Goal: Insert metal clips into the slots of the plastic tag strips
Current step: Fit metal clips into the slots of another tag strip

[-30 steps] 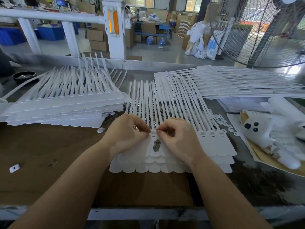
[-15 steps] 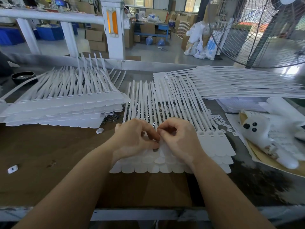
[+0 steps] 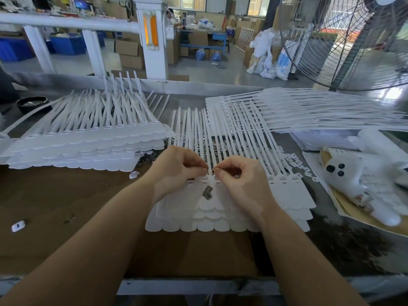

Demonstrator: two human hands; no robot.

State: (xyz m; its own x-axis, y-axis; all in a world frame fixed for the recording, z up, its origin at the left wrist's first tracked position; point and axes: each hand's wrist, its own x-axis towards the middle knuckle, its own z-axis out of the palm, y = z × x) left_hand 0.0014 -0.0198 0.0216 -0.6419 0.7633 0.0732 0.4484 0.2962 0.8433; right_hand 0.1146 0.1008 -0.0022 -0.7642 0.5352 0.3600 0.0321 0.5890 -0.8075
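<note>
Since half a second ago, we raise both pinching hands off the tag strips (image 3: 220,204), exposing spare metal clips (image 3: 207,192) just below the grip, while left hand (image 3: 176,171) and right hand (image 3: 240,180) apparently pinch another clip at the slot row.

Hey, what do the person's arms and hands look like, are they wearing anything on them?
Both forearms are bare up to the frame edge: no sleeves in view. The left hand and right hand wear no gloves, and no rings, watch or bracelets show. Fingernails look short and plain.
</note>
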